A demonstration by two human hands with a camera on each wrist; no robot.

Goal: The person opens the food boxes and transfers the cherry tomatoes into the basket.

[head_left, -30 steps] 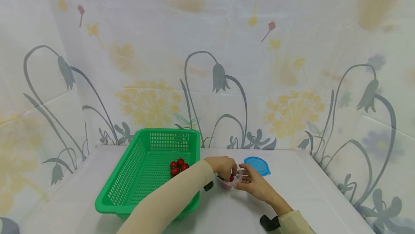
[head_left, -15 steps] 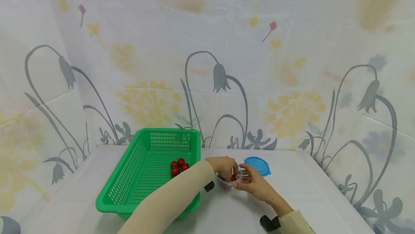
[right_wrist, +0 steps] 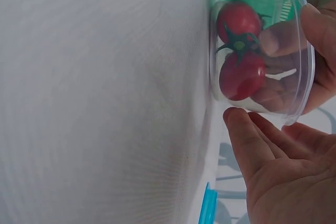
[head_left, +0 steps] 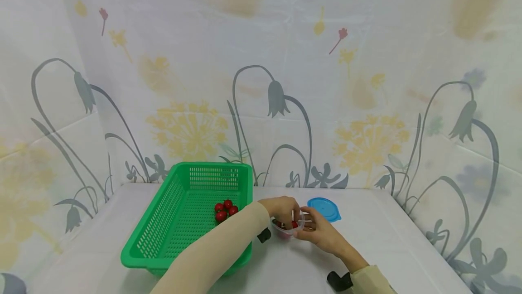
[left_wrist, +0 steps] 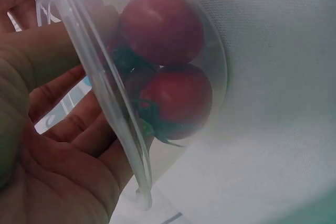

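My left hand (head_left: 281, 208) reaches down into a round clear plastic container (left_wrist: 102, 85), its fingers bent among cherry tomatoes. Two cherry tomatoes (left_wrist: 161, 27) press against the wall, green stems on them; more red shows behind, partly hidden. In the right wrist view, left-hand fingertips (right_wrist: 270, 41) lie inside the wall close to the tomatoes; whether they pinch one is hidden. My right hand (head_left: 324, 233) holds the container from the right, thumb on the near side and fingers round the far side. A green basket (head_left: 140, 252) with several cherry tomatoes (head_left: 221, 216) stands on the left.
A blue lid (head_left: 325, 209) lies on the white table behind the right hand. Black wrist mounts (head_left: 339, 280) sit on both sleeves. A flower-patterned curtain (head_left: 261, 126) closes off the back and sides. My left forearm crosses above the basket's right rim.
The left fingers shift slightly inside the container, and a red tomato by the fingertips moves a little to the right. The right hand, lid and basket stay in place.
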